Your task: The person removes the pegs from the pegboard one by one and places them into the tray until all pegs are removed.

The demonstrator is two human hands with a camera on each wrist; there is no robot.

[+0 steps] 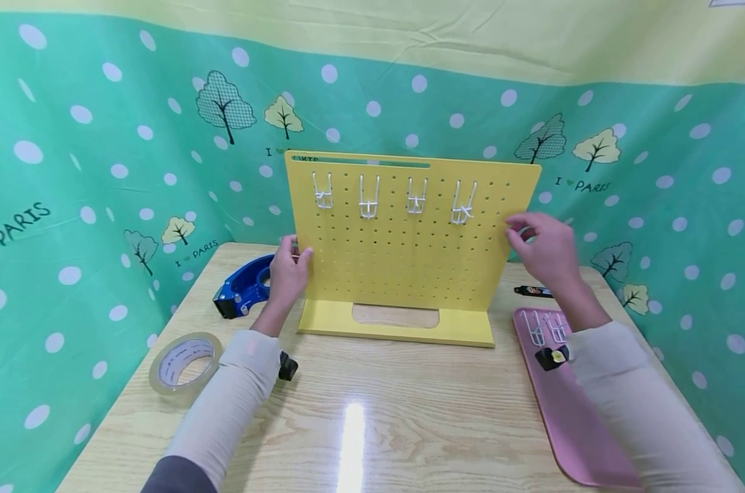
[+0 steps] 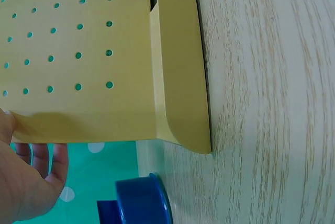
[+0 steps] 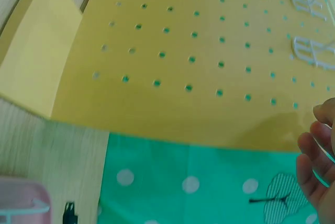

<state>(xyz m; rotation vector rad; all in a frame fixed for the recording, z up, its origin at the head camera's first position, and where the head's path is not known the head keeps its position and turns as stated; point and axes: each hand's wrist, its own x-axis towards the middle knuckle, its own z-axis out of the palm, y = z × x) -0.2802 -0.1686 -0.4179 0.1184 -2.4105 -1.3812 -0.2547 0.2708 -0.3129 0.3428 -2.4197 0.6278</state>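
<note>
A yellow pegboard stands upright on its base on the table. Several white wire hooks hang in a row across its upper part. My left hand holds the board's left edge, the thumb in front and the other fingers behind, as the left wrist view shows. My right hand is at the board's right edge with loosely bent fingers. In the right wrist view its thumb is close to the edge; whether it touches the board is hard to tell.
A pink tray with white hooks lies at the right under my right forearm. Behind it is a black marker-like object. On the left are a blue tape dispenser and a roll of clear tape. A green curtain hangs behind.
</note>
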